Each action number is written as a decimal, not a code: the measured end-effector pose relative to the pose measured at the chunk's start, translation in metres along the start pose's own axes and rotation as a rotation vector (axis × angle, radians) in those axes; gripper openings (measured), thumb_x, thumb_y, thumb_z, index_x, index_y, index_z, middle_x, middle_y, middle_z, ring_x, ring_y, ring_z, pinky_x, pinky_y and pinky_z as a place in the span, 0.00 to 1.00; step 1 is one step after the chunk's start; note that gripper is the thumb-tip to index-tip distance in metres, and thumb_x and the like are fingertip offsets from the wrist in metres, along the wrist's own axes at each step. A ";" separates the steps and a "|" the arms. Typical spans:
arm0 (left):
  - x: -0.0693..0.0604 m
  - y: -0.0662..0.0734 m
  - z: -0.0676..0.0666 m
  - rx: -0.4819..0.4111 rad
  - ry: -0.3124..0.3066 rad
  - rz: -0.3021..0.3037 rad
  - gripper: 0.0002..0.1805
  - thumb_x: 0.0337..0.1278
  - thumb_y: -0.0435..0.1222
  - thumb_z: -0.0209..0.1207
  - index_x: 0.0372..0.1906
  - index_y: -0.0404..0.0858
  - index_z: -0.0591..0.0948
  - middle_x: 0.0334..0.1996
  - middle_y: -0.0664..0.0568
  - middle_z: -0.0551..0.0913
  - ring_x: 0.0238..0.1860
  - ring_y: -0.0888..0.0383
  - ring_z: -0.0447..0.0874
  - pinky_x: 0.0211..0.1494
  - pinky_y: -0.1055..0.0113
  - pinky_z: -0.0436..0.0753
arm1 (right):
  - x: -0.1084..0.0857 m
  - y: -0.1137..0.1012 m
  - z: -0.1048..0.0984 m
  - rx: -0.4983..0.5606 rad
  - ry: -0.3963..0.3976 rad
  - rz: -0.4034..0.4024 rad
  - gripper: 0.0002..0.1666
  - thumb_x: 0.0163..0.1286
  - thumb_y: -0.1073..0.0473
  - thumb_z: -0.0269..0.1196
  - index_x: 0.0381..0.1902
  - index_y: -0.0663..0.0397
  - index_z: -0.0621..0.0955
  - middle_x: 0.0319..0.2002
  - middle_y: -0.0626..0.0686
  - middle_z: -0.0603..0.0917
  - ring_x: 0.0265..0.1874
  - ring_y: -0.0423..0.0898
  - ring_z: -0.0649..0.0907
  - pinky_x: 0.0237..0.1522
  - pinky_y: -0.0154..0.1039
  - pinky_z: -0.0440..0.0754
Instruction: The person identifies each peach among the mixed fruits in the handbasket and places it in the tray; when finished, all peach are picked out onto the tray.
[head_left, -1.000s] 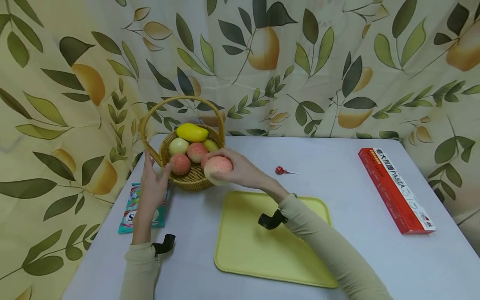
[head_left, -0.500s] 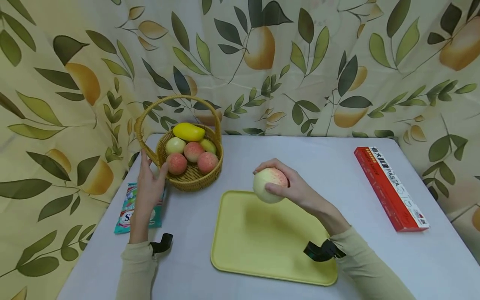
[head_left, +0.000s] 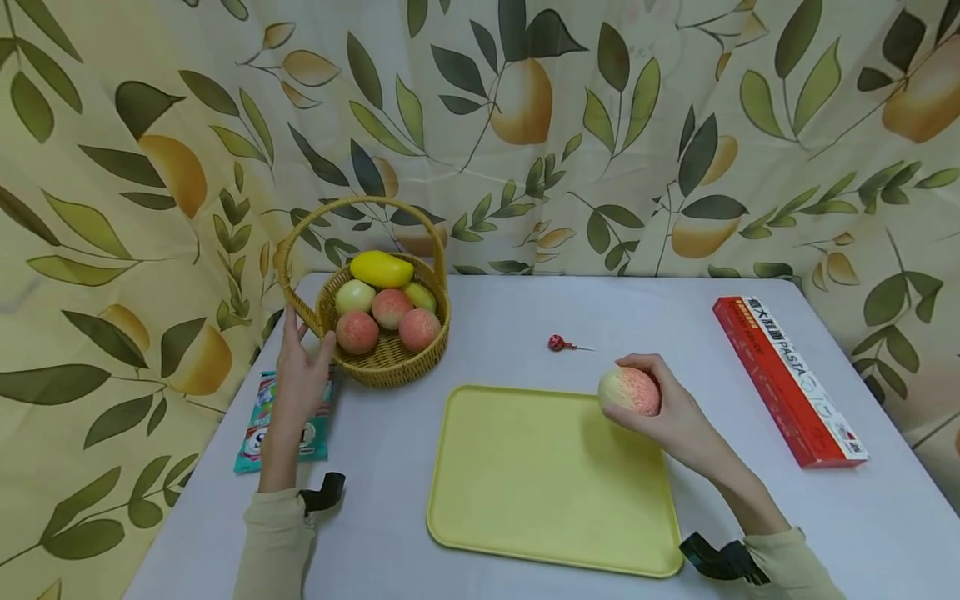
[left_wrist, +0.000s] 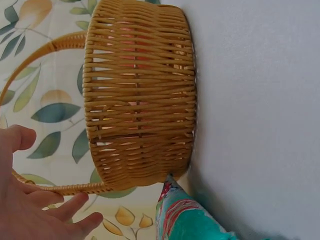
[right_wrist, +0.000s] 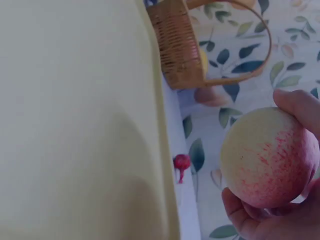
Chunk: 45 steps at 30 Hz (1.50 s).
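Observation:
A pink-and-cream peach (head_left: 632, 392) is gripped in my right hand (head_left: 671, 421), held above the right back corner of the yellow tray (head_left: 555, 483). The right wrist view shows the peach (right_wrist: 270, 157) between thumb and fingers. My left hand (head_left: 302, 375) is at the left side of the wicker basket (head_left: 386, 367), its fingers spread by the base of the handle (left_wrist: 75, 189); whether they touch it is hard to tell. Inside the basket lie several fruits, among them peaches (head_left: 357, 332), a yellow mango (head_left: 382, 269) and a pale round fruit (head_left: 355, 297).
A teal snack packet (head_left: 315, 433) lies partly under the left forearm. Behind the tray is a red lollipop (head_left: 557, 342). A red pasta box (head_left: 787, 383) lies at the right of the white table (head_left: 382, 517). A leaf-patterned curtain (head_left: 480, 125) hangs behind.
My right hand has carried the peach out of the basket, rightward across the tray to its right back corner. The left hand has stayed by the basket.

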<state>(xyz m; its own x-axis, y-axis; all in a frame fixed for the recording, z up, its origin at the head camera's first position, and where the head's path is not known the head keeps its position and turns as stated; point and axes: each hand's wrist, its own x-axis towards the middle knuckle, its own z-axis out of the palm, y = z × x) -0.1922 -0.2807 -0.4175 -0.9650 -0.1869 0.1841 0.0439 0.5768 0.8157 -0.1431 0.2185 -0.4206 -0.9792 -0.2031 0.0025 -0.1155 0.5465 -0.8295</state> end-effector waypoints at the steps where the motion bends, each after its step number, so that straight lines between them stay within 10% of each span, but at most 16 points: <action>1: 0.000 0.000 -0.001 -0.005 -0.001 -0.003 0.48 0.77 0.55 0.48 0.84 0.50 0.32 0.85 0.51 0.36 0.84 0.41 0.50 0.79 0.34 0.61 | -0.002 0.003 -0.001 -0.015 0.012 0.011 0.40 0.67 0.45 0.71 0.69 0.44 0.64 0.61 0.52 0.72 0.54 0.48 0.75 0.46 0.32 0.81; 12: 0.004 -0.003 -0.001 -0.047 0.006 0.002 0.47 0.78 0.55 0.48 0.84 0.51 0.32 0.85 0.53 0.36 0.83 0.41 0.52 0.76 0.35 0.66 | 0.001 0.020 0.006 -0.148 0.087 -0.012 0.38 0.68 0.43 0.69 0.70 0.47 0.70 0.58 0.57 0.80 0.49 0.45 0.79 0.41 0.32 0.81; 45: 0.013 -0.008 -0.001 -0.079 -0.022 -0.001 0.50 0.76 0.57 0.47 0.83 0.50 0.29 0.84 0.46 0.34 0.83 0.36 0.47 0.80 0.35 0.57 | 0.000 0.006 0.019 -0.496 -0.105 -0.031 0.35 0.69 0.40 0.66 0.69 0.48 0.74 0.55 0.58 0.81 0.48 0.52 0.82 0.36 0.49 0.83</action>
<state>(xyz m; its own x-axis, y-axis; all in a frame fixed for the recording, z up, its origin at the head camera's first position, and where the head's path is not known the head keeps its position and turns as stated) -0.2051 -0.2888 -0.4210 -0.9704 -0.1698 0.1718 0.0620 0.5123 0.8566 -0.1411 0.2063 -0.4355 -0.9548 -0.2921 -0.0543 -0.2348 0.8538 -0.4647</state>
